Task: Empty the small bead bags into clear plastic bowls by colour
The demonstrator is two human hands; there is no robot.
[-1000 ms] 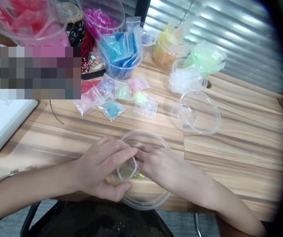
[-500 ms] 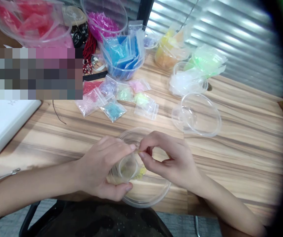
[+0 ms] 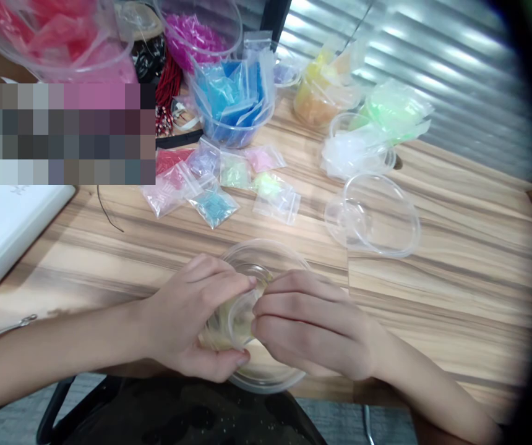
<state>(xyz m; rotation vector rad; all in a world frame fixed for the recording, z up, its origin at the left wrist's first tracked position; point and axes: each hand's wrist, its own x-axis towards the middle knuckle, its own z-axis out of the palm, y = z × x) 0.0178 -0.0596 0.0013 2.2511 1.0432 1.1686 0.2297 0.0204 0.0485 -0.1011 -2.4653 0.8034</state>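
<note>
My left hand (image 3: 192, 315) is wrapped round a small clear plastic cup (image 3: 239, 324), tilted with its mouth toward my right hand. A yellowish tint shows inside the cup. Beneath both hands lies a wide, round, clear plastic dish (image 3: 270, 384) on the table. My right hand (image 3: 315, 321) is closed beside the cup's mouth, fingers bunched together and back of the hand upward. Its fingertips are at the cup's rim, and whatever they pinch is hidden. The yellow bits in the dish are mostly covered by my right hand.
Several small zip bags of coloured bits, one teal (image 3: 214, 207), lie beyond the dish. Clear empty tubs (image 3: 381, 253) stand to the right. Farther back are a tub of blue bags (image 3: 233, 133), a yellow-orange tub (image 3: 315, 111) and white bags (image 3: 347, 154). A white box-like object (image 3: 10, 241) is at left.
My right hand has turned from a raised thumb-and-finger pinch to a palm-down bunch and moved onto the cup's mouth, covering the yellow bits. My left hand keeps its hold on the cup.
</note>
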